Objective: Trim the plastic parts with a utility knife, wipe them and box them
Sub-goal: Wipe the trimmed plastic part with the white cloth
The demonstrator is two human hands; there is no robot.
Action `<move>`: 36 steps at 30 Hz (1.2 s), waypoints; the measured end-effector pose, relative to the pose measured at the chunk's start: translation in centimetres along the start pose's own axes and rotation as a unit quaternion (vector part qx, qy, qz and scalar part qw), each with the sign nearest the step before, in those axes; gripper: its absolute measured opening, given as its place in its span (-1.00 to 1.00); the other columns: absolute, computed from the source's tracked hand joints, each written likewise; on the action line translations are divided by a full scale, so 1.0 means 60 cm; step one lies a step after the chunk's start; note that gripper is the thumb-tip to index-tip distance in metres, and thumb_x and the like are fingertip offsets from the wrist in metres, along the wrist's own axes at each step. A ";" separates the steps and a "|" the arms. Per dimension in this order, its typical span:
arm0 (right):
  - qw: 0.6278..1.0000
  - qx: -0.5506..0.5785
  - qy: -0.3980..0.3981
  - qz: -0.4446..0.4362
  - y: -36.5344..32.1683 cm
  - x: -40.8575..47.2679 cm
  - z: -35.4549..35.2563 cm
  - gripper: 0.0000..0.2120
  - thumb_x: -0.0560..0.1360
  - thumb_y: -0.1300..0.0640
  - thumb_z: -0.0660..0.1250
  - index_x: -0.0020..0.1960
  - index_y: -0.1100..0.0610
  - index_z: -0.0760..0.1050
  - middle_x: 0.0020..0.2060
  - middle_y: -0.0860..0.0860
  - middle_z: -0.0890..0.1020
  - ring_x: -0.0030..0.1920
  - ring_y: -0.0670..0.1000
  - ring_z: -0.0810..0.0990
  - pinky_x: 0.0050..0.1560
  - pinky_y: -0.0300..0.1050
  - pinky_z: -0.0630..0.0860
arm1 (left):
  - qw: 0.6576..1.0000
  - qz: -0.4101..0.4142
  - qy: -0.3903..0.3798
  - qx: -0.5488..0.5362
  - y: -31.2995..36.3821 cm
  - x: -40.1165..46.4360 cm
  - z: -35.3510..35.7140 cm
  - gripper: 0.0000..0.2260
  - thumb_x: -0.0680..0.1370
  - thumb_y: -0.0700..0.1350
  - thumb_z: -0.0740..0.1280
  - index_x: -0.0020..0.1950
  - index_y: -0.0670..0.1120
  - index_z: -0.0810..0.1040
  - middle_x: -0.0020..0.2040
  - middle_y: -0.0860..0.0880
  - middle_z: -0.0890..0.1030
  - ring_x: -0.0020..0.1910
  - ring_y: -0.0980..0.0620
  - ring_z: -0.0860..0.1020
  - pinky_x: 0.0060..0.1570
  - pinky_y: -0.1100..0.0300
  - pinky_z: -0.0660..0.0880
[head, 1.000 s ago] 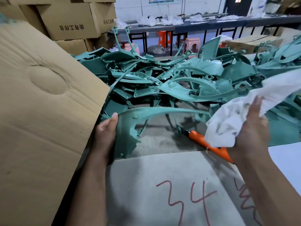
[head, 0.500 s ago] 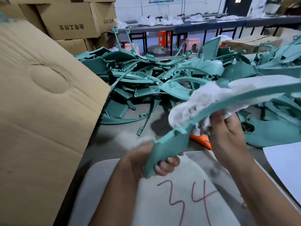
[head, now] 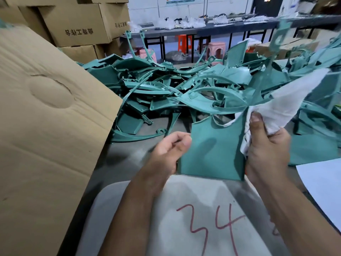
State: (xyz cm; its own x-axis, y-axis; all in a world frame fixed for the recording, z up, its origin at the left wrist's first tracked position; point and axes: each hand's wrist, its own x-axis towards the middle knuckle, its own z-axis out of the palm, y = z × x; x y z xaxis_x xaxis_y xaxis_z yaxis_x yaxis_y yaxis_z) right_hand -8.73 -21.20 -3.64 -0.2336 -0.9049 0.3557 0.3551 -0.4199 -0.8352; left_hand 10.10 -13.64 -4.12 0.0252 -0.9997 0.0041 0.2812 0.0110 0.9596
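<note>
Teal plastic part [head: 212,150] gets its wipe-down over the grey pad [head: 193,218], the knife out of sight

You appear to be at the wiping step: your left hand [head: 169,150] pinches the near-left edge of the flat panel with curled fingers and thumb, while your right hand [head: 265,145] grips both the panel's right edge and a bunched white cloth [head: 284,106], thumb pointing up along the plastic. Both forearms reach in from the near edge, meeting at the part held upright just above the pad marked 34. Beyond it lies the heap of untrimmed parts [head: 166,93]; a cardboard box flap [head: 51,111] leans at near left. Next, you would likely need to draw the cloth along the long curved arm rising far right, then swing the part left toward the box
</note>
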 end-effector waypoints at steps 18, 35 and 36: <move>0.953 0.032 -0.223 0.202 0.007 -0.052 0.033 -0.70 0.54 0.01 0.41 0.11 0.22 0.69 0.07 0.25 0.74 0.08 0.29 0.73 0.01 0.17 0.70 | 0.961 0.134 0.235 -0.063 0.001 0.012 -0.024 -0.86 0.59 -0.15 0.39 0.10 -0.16 0.66 0.04 -0.15 0.74 -0.02 -0.10 0.71 -0.06 0.07 0.65; 0.969 0.116 -0.126 0.177 -0.015 -0.048 0.034 -0.77 0.57 0.06 0.35 0.05 0.14 0.74 0.08 0.15 0.75 0.08 0.15 0.75 0.00 0.01 0.69 | 0.977 0.121 0.174 -0.039 -0.005 0.014 0.018 -0.90 0.56 -0.22 0.45 0.06 -0.15 0.68 0.02 -0.10 0.75 -0.01 -0.02 0.72 -0.12 0.16 0.64; 0.969 0.117 -0.125 0.180 -0.015 -0.045 0.031 -0.78 0.57 0.06 0.35 0.01 0.09 0.76 0.07 0.12 0.76 0.07 0.12 0.76 0.00 0.00 0.69 | 0.981 0.121 0.152 -0.024 -0.004 0.011 0.009 -0.88 0.54 -0.24 0.47 0.07 -0.14 0.67 0.03 -0.10 0.75 -0.01 -0.02 0.72 -0.12 0.18 0.63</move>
State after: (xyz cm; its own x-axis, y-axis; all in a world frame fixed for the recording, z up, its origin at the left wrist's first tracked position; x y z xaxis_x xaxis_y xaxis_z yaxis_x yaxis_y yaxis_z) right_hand -6.73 -18.53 -3.06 0.1594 -0.9716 0.1748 0.5756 -0.0524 -0.8160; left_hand 9.53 -14.34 -4.18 0.3790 -0.9149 0.1387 0.2769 0.2552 0.9264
